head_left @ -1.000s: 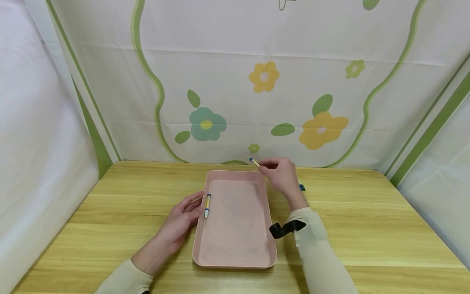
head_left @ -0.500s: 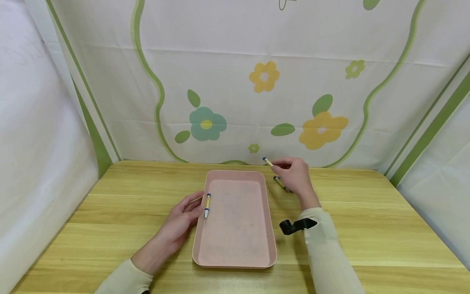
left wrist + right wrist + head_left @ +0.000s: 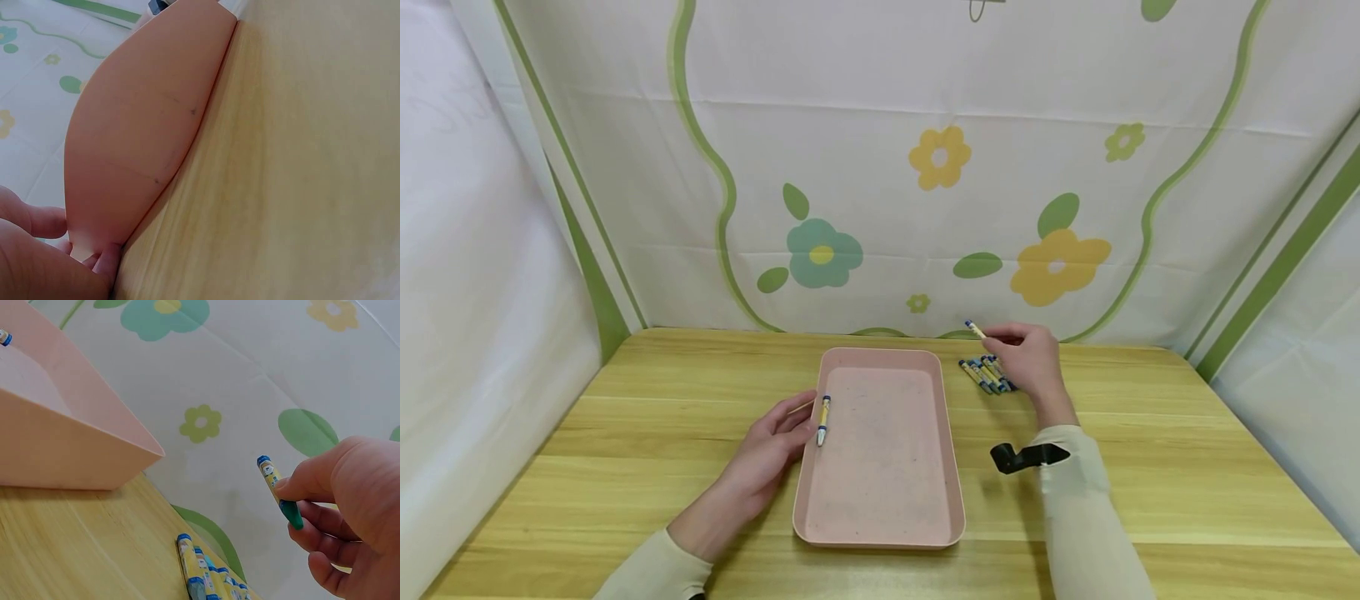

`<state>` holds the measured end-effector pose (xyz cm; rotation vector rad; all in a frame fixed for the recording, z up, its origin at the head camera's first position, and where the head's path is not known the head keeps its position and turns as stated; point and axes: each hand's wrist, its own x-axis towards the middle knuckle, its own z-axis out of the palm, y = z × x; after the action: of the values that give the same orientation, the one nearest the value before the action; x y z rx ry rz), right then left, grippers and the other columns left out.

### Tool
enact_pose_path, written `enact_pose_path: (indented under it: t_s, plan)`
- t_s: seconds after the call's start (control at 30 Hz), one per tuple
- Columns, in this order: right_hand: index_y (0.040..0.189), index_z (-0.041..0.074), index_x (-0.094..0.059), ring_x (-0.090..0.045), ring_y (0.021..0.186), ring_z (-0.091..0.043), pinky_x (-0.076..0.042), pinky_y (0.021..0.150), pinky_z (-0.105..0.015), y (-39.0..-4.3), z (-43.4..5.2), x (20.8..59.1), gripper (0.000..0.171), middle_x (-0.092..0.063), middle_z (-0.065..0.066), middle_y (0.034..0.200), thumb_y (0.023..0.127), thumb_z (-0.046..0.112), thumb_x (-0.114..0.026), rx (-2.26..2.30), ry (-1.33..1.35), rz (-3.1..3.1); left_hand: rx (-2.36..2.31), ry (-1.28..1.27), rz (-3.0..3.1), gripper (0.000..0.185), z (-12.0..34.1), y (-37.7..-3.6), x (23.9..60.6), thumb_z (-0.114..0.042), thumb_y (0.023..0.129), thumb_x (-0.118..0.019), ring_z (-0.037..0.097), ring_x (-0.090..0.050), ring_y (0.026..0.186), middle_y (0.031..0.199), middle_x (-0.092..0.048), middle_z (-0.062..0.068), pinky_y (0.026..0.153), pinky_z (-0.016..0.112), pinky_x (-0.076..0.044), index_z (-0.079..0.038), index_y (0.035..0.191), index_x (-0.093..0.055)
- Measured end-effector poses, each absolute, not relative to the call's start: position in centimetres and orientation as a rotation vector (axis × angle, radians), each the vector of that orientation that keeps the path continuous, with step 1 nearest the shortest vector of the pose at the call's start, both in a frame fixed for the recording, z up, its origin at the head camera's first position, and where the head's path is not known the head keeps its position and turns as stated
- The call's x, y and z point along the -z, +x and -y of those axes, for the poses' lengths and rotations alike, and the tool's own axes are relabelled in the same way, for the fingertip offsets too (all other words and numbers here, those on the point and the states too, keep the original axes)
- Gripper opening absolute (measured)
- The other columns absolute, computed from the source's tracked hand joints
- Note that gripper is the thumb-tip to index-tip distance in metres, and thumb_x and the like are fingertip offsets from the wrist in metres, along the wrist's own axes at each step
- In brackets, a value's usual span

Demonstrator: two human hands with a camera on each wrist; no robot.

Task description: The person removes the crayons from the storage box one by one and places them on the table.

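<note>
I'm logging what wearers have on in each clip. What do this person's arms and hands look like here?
Both arms wear long cream sleeves reaching the wrists. A black strap sits at the right wrist. The left hand and right hand are bare: no gloves, no rings visible.

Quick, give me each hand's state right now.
Left hand: pinches a crayon at the pink tray rim.
Right hand: pinches another crayon, above the crayon pile.

Cream sleeves [image 3: 1078, 508], black wrist strap [image 3: 1018, 457]
</note>
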<state>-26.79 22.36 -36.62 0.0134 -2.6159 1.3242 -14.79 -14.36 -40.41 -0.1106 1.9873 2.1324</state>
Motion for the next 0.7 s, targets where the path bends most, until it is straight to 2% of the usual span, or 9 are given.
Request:
enact_pose_path:
  t_s: [0.7]
  plan:
    - [0.124, 0.007, -0.079, -0.061, 0.084, 0.007, -0.053, 0.073, -0.014, -26.7, -25.7, 37.3, 0.031, -0.077, -0.019, 0.124, 0.099, 0.025, -0.075, -1.343, -0.158, 2.567, -2.124, -0.121, -1.982, 0.055, 14.4, -14.8, 40.3, -0.012, 0.109, -0.055, 0.035, -0.038, 0.157, 0.171, -0.038, 0.018, 0.125, 0.050, -0.036, -0.011, 0.162, -0.040]
